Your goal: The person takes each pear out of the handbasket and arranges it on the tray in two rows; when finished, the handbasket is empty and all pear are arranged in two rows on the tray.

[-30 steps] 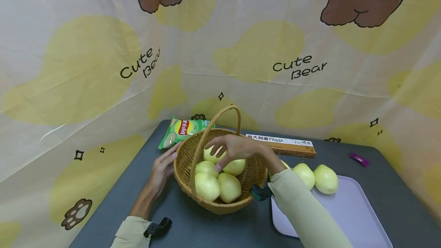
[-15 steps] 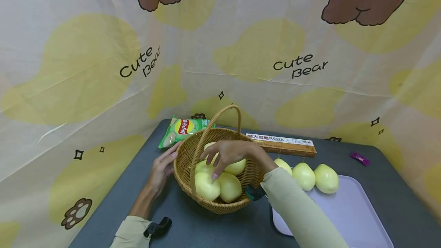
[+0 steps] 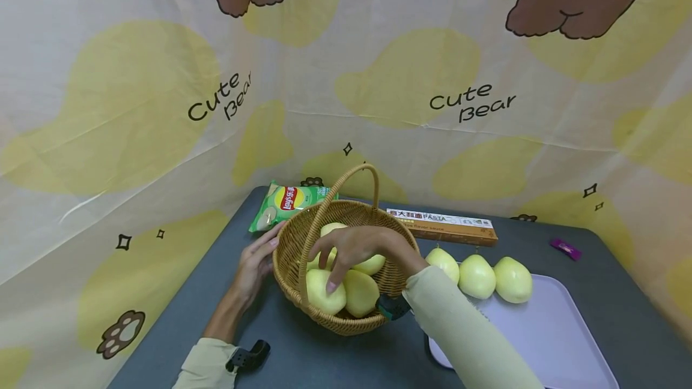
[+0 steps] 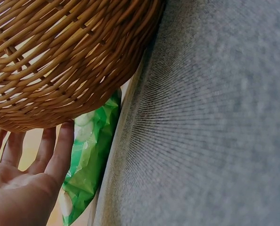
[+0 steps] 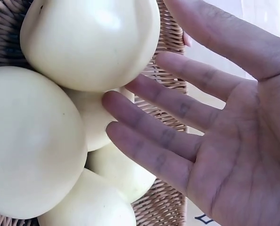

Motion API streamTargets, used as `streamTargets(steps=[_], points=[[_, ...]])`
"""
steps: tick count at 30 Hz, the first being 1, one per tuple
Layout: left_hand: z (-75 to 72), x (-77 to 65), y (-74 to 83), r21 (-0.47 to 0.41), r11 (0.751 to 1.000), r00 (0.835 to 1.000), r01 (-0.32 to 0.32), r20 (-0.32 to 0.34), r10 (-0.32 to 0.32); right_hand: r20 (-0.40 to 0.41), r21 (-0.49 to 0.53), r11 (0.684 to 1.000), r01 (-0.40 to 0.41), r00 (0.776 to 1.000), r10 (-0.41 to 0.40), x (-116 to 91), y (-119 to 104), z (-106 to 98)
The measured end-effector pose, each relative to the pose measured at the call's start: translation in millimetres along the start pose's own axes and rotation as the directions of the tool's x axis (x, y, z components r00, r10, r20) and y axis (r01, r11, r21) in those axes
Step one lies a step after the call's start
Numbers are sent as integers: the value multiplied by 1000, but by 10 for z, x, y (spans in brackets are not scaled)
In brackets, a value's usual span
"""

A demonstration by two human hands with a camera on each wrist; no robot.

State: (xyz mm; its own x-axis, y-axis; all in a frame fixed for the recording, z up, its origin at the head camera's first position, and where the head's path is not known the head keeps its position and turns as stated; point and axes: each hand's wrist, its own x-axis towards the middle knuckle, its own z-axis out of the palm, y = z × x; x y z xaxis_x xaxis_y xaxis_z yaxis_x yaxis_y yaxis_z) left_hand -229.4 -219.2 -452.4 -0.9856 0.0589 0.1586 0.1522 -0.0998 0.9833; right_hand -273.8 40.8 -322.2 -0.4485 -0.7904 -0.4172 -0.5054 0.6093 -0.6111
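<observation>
The left hand (image 3: 256,260) rests nearly straight fingertips against the basket's (image 3: 346,328) left side, gripping nothing. Inside the basket lies fruit (image 3: 361,296) (pale green, several pieces); over it hangs the right hand (image 3: 351,251), fingers loosely spread, grasping none. A tray (image 3: 540,335) lies right of the basket.

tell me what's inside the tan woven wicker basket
Five round, pale yellow-green fruits show inside the tan woven wicker basket, some partly covered by the person's bare right grip. Whatever lies beneath the fruits is hidden.
</observation>
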Motion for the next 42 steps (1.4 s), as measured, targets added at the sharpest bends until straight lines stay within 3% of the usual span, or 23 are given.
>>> streamTargets(steps=[13, 21, 31, 42], points=[[2, -1, 3, -14, 1000, 1000, 2, 7, -2, -6, -80, 997, -23, 1000, 22, 37, -64, 57], [-8, -1, 3, -12, 1000, 1000, -14, 10, 14, -11, -43, 999, -3, 1000, 3, 38, -70, 84], [-4, -6, -2, -11, 1000, 1000, -12, 6, 12, 27, -96, 995, -3, 1000, 6, 57, -65, 95], [-10, -12, 1, -13, 1000, 1000, -14, 5, 14, -5, -82, 997, -9, 1000, 8, 53, -42, 113]])
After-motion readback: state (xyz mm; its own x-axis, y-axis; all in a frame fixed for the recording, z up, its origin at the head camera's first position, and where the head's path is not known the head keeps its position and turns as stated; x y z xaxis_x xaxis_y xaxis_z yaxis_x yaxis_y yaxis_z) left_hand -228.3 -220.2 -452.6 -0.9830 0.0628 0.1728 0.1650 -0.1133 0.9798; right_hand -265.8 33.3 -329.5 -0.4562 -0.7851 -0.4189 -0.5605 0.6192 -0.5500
